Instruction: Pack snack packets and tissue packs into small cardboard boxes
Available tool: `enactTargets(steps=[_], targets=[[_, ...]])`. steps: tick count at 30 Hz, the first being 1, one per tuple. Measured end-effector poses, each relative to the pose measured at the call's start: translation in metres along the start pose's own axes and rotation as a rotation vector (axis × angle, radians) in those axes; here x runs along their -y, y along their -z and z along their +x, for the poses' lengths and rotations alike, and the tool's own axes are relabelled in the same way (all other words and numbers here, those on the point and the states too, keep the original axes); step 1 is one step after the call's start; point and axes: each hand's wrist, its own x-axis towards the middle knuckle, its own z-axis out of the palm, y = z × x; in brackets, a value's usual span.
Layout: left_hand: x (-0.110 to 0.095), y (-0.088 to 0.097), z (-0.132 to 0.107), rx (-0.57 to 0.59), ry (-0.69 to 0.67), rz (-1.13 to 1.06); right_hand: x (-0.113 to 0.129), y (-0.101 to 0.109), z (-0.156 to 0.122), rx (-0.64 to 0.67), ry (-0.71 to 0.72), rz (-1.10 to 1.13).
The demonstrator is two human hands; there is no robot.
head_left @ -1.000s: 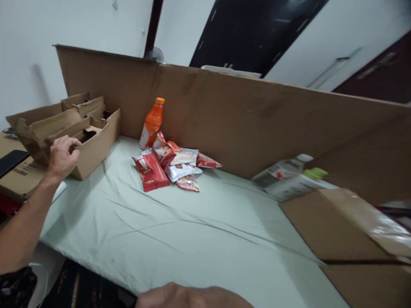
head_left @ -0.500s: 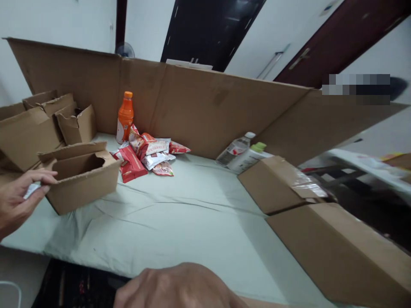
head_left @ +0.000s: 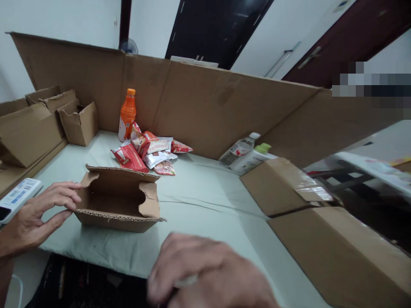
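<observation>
A small open-topped cardboard box [head_left: 122, 222] stands upright near the table's front left, its inside bare where it shows. At its left end is my left hand [head_left: 48, 209], fingers stretched and apart, their tips touching the box's side and flap. My right hand [head_left: 212, 269] is above the front edge, to the right of the box and apart from it. Its fingers are curled but blurred, so whether it holds anything is unclear. Behind the box lies a pile of red and white snack packets [head_left: 157, 145], beside an orange drink bottle [head_left: 127, 115].
Several cardboard boxes [head_left: 28, 132] stand at left, near a white device with a label [head_left: 21, 196]. At right, a clear bottle [head_left: 239, 147] and a green-capped white bottle [head_left: 253, 158] lean beside larger boxes [head_left: 337, 244]. A cardboard wall [head_left: 224, 111] runs along the back.
The small box has moved right and toward me with my left hand, its opening now turned more to view. My right hand has risen and shifted right. The white device now shows more fully.
</observation>
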Motion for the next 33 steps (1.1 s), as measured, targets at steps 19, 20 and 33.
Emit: enactTargets(steps=[19, 20, 33], targets=[[0.093, -0.089, -0.021, 0.096, 0.455, -0.527, -0.092, -0.005, -0.025, -0.454, -0.161, -0.772], [0.089, -0.093, -0.019, 0.102, 0.452, -0.529, -0.089, -0.003, -0.029, -0.464, -0.188, -0.754], [0.078, -0.109, -0.027, 0.146, 0.476, -0.426, -0.119, 0.102, 0.031, -0.587, -0.499, -0.601]])
